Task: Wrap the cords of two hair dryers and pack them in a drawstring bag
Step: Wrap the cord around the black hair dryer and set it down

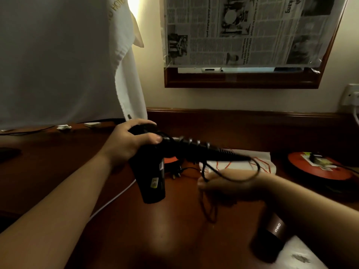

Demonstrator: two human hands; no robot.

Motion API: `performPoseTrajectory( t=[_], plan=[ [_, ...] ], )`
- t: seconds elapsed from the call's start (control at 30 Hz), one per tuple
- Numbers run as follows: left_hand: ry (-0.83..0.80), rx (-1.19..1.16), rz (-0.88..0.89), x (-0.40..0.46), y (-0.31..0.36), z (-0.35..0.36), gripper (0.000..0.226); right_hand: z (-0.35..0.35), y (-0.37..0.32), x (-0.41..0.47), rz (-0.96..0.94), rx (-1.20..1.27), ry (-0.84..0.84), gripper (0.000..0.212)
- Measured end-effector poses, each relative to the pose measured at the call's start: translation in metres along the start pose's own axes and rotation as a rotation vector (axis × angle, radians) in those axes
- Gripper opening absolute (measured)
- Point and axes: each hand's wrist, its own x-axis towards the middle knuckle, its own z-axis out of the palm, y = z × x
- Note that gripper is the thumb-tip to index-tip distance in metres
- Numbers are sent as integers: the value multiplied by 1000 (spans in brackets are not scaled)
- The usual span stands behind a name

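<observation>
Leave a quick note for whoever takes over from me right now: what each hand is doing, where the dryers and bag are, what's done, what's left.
Left hand: gripping the black hair dryer above the desk.
Right hand: blurred, guiding the loose cord.
Done: a few cord turns sit around the dryer's handle.
Second hair dryer: lying on the desk at lower right; its cord is not visible.
White bag with orange drawstring: flat on the desk behind the hands.
Left: finish this wrap, wrap the second cord, bag both.

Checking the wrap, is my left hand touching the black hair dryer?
Touching. The head view shows the left hand closed around the black hair dryer where handle meets body, lifted off the desk.
</observation>
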Motion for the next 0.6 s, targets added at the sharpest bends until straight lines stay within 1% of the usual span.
performPoseTrajectory(
  t=[0.03, 0.07, 0.1, 0.13, 0.2, 0.23, 0.37, 0.5, 0.57, 0.6],
  plan=[
    [-70, 19, -9, -3, 1, 1, 63, -12, 0, 0, -2, 6, 81, 21],
    [-107, 51, -11, -5, 0, 1, 65, -24, -5, -1, 0, -14, 159, 21],
    [-113, 88, -1, -6, 0, 2, 66, -37, -11, -3, -7, -24, 209, 25],
    [-98, 122, 12, -6, -1, 2, 67, -48, -19, -5, -15, 14, 220, 30],
    [-48, 179, 33, -4, -3, -1, 68, -64, -35, -13, -11, 151, 177, 37],
    [-18, 209, 36, -3, -4, -2, 70, -67, -40, -17, -10, 197, 145, 36],
    [105, 343, 43, 2, -9, -4, 71, -62, -57, -31, -51, 206, 48, 17],
    [240, 316, 69, 6, -10, -2, 66, -43, -64, -39, -39, 119, 67, 16],
    [308, 268, 77, 8, -9, -3, 61, -26, -63, -40, -20, -29, 72, 19],
    [328, 202, 74, 9, -8, -4, 55, -17, -62, -39, -7, -127, 68, 22]
  ],
)
